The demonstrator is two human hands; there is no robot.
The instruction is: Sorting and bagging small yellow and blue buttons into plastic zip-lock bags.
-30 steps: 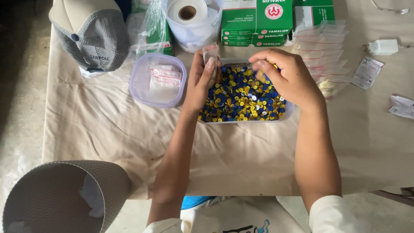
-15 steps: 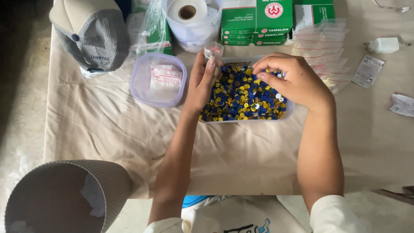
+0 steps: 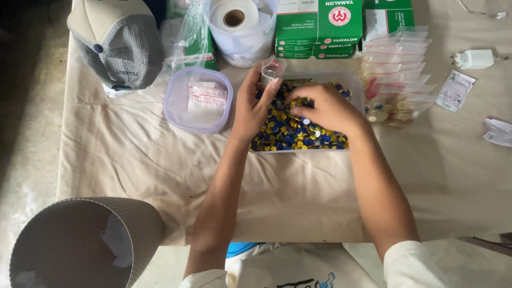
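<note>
A heap of small blue and yellow caps [image 3: 298, 130] fills the clear tray [image 3: 354, 85] in the middle of the cloth-covered tabletop [image 3: 133, 160], and the heap looks barely dented, so most of the sorting seems to lie ahead. To the right of the tray lies a stack of small clear bags [image 3: 397, 69], the lower ones already holding a few caps, which I take for finished portions. The left hand [image 3: 255, 104] holds one small clear bag [image 3: 272, 69] upright above the tray's far left corner, thumb and fingers pinched on its sides; it looks empty or nearly so. The right hand [image 3: 325, 106] rests palm down on the caps, fingers curled together at the tips as if gathering some; whether it actually grips any I cannot tell. Left of the tray sits a round plastic tub [image 3: 176, 101] with more folded bags inside.
</note>
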